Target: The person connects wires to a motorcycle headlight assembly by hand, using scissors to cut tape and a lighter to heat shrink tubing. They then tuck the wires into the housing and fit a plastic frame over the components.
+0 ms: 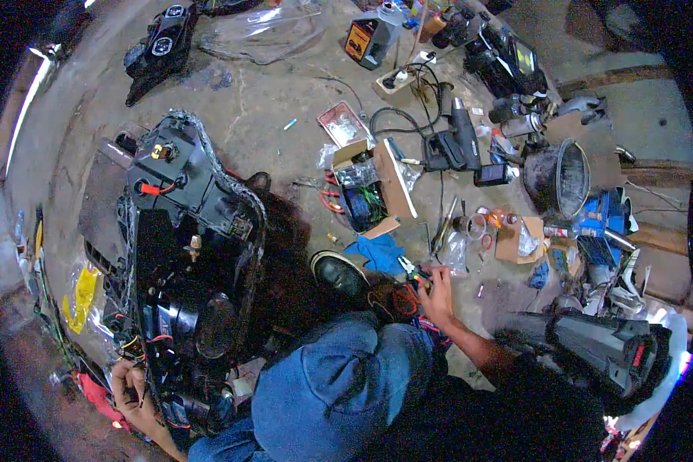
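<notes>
My right hand (436, 299) is closed around a pair of pliers (410, 267), held low beside my black boot (339, 276) and a blue cloth (377, 252). Orange wire (404, 299) lies just under that hand. At the lower left, my left hand (133, 391) has its fingers curled together beside the outer edge of a large black plastic vehicle body (200, 200). Thin coloured wires (135, 345) run close above those fingers. Whatever they pinch, if anything, is too small to make out. A red-sleeved cable (155, 188) is on top of the black body.
A heat gun (458, 135), a cardboard box with wire (366, 196), a dark bucket (558, 177) and an oil bottle (369, 38) stand ahead and to the right. A headlight unit (162, 46) lies far left. A black-grey panel (600, 346) is by my right arm.
</notes>
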`<state>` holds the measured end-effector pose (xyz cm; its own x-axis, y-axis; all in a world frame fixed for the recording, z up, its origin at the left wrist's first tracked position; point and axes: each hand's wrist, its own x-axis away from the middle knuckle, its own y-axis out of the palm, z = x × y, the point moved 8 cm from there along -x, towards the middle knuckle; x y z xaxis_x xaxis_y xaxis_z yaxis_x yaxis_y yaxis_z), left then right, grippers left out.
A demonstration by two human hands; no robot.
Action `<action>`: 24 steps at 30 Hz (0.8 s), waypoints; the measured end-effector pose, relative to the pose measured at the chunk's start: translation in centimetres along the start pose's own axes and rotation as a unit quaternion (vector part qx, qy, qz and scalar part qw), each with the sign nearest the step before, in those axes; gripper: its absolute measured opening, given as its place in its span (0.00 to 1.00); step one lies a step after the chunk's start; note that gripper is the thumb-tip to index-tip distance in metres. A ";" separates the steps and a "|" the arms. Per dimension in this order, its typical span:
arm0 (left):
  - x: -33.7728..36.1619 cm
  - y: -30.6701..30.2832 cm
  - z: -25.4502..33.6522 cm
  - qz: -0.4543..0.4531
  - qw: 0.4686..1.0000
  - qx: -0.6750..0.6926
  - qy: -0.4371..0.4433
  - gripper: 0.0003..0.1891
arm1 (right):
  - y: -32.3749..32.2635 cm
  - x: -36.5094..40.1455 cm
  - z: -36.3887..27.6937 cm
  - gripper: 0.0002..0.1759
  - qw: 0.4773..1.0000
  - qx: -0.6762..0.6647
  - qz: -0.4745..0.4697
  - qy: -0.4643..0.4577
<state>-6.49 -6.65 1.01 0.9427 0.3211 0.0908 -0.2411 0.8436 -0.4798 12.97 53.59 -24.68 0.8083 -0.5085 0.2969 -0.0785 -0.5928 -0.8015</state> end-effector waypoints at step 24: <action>0.3 -4.9 -3.3 0.165 0.982 0.067 -0.055 0.12 | -4.5 -4.2 -17.8 0.15 0.985 -0.139 0.011 -0.099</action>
<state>-4.27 -12.15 0.54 0.7788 0.6255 0.0473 -0.5649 0.7322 -0.3805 -0.51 47.29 -13.03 0.9001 -0.4080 0.1527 -0.2316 -0.7451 -0.6255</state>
